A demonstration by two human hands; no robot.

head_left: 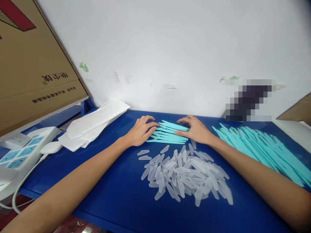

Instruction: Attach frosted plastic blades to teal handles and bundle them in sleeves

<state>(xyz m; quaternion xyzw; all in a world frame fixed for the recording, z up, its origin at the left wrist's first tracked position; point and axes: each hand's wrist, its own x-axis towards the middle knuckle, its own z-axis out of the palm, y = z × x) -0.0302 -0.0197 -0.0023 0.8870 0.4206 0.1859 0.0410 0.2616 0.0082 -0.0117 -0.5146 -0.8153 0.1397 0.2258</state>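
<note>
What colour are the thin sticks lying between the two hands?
The sticks are turquoise, seen best in the head view.

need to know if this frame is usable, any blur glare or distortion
Head view: soft even light, faint shadows under the left hand and right hand; mild sheen on the blue table; wide-angle stretch at the edges bends the cardboard box; a pixelated patch at right; teal sticks and clear caps are sharp.

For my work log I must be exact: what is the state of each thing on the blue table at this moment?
left hand: open, fingertips on the small teal bunch
right hand: open, fingertips on the same bunch
small teal bunch: lying flat, gathered between both hands
clear caps: loose heap, untouched
large teal pile: spread out, untouched
white bags: stacked flat, untouched
</note>
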